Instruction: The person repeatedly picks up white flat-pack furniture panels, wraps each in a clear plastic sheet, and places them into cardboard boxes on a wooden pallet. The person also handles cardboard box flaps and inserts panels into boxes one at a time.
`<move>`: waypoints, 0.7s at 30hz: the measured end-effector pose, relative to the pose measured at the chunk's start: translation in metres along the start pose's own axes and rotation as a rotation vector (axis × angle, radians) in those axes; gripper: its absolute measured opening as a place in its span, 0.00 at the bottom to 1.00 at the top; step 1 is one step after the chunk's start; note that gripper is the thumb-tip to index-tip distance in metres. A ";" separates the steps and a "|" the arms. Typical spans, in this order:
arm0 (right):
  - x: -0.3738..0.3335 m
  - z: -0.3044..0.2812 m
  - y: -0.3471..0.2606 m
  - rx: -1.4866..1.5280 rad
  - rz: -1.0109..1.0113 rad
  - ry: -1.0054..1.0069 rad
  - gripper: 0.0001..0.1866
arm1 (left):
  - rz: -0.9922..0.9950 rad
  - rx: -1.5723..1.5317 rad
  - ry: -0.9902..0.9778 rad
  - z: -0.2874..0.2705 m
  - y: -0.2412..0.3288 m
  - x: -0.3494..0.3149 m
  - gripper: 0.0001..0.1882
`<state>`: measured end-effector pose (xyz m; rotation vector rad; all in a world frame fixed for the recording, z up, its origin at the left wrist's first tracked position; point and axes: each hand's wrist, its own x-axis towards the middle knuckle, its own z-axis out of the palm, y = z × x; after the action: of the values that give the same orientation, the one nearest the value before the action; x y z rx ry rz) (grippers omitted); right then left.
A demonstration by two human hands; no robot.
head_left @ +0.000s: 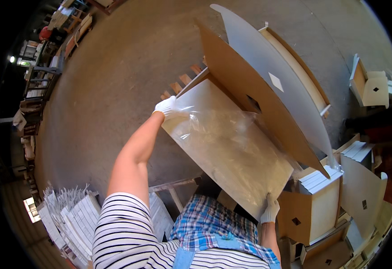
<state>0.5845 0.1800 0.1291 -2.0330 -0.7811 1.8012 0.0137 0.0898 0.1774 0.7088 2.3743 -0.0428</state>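
A large flat pale panel [214,154], partly covered by clear plastic film [196,121], is tilted in front of me. My left hand [165,106], in a white glove, is closed at its far left corner, where the film bunches and shines. At the near right corner my right hand [270,210], also gloved, is closed on the edge; its fingertips are partly hidden. Behind the panel rises an open cardboard carton with a tall brown flap [238,74]. Whether the panel rests in the carton cannot be made out.
A white-faced carton flap [267,62] stands beyond the brown one. Open cartons [326,206] holding white strips crowd the right. Wooden pallet slats [185,80] stick out past the panel. White bundled strips [72,215] are at lower left. Loaded racks [48,76] line the far left.
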 end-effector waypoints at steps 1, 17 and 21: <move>0.003 0.018 0.004 0.024 -0.035 0.007 0.16 | 0.035 -0.010 0.023 0.006 -0.007 0.027 0.44; 0.053 0.125 0.018 -0.077 -0.089 0.122 0.20 | 0.082 0.090 0.013 0.038 -0.037 0.177 0.43; 0.081 0.134 0.019 -0.060 -0.074 0.107 0.22 | 0.054 0.098 0.057 0.042 -0.022 0.175 0.43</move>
<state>0.4612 0.1959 0.0314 -2.0892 -0.8764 1.6333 -0.0856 0.1463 0.0363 0.8304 2.4194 -0.1186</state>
